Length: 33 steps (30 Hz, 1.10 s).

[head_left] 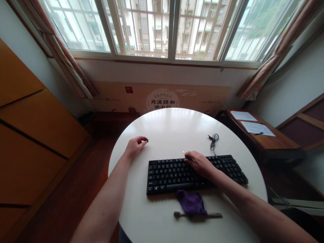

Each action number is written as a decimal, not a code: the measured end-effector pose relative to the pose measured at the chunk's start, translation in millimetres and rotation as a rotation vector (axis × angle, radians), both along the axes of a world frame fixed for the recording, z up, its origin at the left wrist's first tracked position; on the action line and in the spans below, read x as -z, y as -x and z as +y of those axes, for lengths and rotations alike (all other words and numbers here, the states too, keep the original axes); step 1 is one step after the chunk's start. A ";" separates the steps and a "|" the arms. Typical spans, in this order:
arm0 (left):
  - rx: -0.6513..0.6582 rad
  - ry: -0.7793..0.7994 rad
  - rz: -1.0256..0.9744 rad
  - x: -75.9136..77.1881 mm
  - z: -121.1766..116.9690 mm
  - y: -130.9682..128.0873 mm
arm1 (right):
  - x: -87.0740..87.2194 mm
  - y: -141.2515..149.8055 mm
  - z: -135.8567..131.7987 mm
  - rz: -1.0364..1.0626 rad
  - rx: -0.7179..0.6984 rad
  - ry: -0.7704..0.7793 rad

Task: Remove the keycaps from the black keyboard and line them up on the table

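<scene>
My left hand (136,147) is over the left of the round white table (162,131), thumb and fingers pinching a small dark piece that looks like a keycap (147,140). Above the black keyboard (174,175), my right hand (198,162) is closed around a thin wire tool that looks like a keycap puller (193,163). Bright wire ends stick out on both sides of its fingers; the grip part is mostly hidden. The hand covers some keys right of the keyboard's middle.
In front of the keyboard lie a crumpled purple cloth (191,202) and a dark-handled brush (214,215), partly touching. A bundled black cable (214,139) lies behind the keyboard. Papers (257,128) and a pen (258,133) rest on a wooden side table (280,141) at right.
</scene>
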<state>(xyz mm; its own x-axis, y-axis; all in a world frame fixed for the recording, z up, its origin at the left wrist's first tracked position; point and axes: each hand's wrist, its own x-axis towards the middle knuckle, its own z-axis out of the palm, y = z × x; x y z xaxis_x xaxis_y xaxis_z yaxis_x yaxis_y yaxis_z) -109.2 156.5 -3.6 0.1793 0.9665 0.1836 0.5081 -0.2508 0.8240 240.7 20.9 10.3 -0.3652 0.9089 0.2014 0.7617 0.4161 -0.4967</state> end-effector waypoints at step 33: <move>-0.055 -0.128 0.337 5.3 48.0 4.8 | -7.2 -97.3 7.4 0.056 0.205 -0.169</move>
<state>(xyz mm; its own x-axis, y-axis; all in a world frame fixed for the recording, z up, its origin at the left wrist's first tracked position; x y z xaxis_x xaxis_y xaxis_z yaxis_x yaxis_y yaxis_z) -114.0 204.6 -8.9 0.1987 0.9494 0.2431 0.7617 -0.3057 0.5713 338.1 28.3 17.4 -0.1610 0.9143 0.3716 0.8120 0.3368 -0.4768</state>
